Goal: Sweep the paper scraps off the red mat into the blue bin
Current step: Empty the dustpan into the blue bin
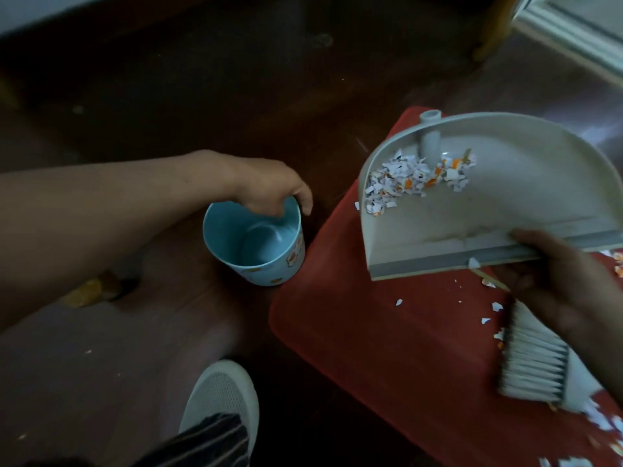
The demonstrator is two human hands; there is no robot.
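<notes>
My left hand (pixel 269 187) grips the far rim of the blue bin (pixel 256 244), which stands on the dark floor just left of the red mat (pixel 371 332). My right hand (pixel 553 284) holds a grey dustpan (pixel 488 203) by its front lip, tilted above the mat. A heap of white and orange paper scraps (pixel 414 176) lies at the back of the pan near its handle socket. The same hand also holds a small white-bristled brush (pixel 532 362). Several loose scraps (pixel 495 308) lie on the mat at the right.
My white shoe (pixel 219 396) and a striped trouser leg are on the floor at the bottom. An orange scrap (pixel 91 291) lies on the floor at the left. A white door frame (pixel 573 32) stands at the top right.
</notes>
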